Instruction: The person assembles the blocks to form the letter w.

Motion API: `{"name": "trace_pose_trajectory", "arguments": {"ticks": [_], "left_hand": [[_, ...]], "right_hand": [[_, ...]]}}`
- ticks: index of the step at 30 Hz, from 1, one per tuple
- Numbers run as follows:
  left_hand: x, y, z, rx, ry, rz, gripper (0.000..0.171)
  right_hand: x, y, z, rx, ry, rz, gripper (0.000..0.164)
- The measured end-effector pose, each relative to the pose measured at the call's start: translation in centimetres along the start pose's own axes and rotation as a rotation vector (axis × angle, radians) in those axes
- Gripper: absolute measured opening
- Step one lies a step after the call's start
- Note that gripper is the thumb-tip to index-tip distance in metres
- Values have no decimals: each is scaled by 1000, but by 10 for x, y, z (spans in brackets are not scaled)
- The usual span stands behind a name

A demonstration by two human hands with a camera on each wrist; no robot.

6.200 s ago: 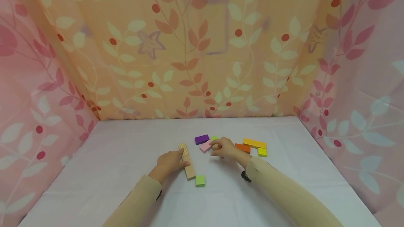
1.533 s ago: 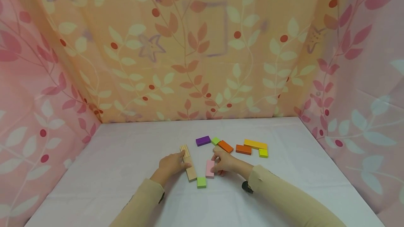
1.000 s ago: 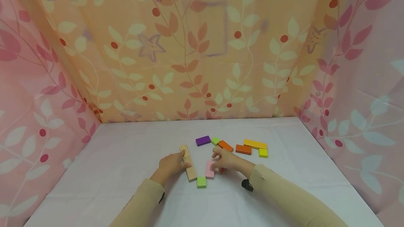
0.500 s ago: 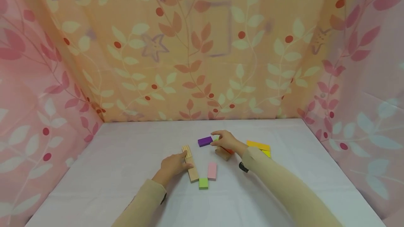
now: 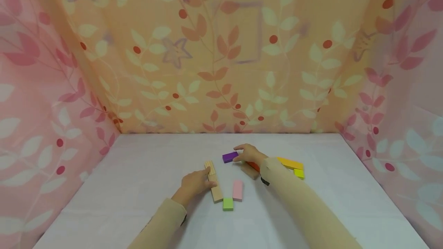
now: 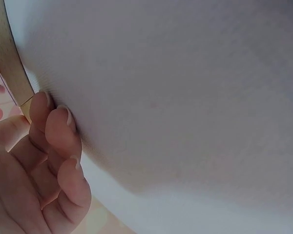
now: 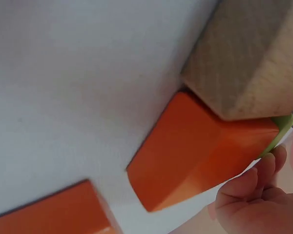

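Observation:
My left hand (image 5: pixel 197 183) holds a row of plain wooden blocks (image 5: pixel 217 194), thumb and index finger along it. At the row's far end lies a ridged wooden piece (image 5: pixel 210 167). A light green block (image 5: pixel 228 204) sits at the near end, and a pink block (image 5: pixel 237 190) stands just right of it, lying lengthwise. My right hand (image 5: pixel 250 153) hovers around the right end of a purple block (image 5: pixel 230 157), thumb and index finger spread on either side. In the right wrist view, a wooden block (image 7: pixel 249 58) touches an orange block (image 7: pixel 200 156) beside that hand's fingers (image 7: pixel 239 187).
To the right lie a long orange-yellow block (image 5: pixel 291 163) and a small yellow block (image 5: pixel 299 173). A second orange block (image 7: pixel 58 214) shows in the right wrist view. White cloth (image 5: pixel 155 156) covers the table, with patterned curtains (image 5: pixel 221 68) behind and at the sides.
The pink block came from the back to beside the light green block. My right hand let go of it and moved away to the purple block. My left hand stayed on the wooden row.

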State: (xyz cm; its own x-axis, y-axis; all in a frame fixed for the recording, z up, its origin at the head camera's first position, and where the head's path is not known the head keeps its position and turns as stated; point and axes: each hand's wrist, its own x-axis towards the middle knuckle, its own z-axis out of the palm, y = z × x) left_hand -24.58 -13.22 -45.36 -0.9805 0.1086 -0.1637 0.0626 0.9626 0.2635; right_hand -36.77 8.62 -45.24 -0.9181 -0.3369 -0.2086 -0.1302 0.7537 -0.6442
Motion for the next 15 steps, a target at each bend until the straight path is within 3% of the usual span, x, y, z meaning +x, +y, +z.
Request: {"name": "trace_pose_trajectory", "arguments": {"ticks": [15], "left_hand": [[1, -1, 2, 18, 10, 13, 72]], "right_hand": [[2, -3, 1, -62, 46, 5, 43]]}}
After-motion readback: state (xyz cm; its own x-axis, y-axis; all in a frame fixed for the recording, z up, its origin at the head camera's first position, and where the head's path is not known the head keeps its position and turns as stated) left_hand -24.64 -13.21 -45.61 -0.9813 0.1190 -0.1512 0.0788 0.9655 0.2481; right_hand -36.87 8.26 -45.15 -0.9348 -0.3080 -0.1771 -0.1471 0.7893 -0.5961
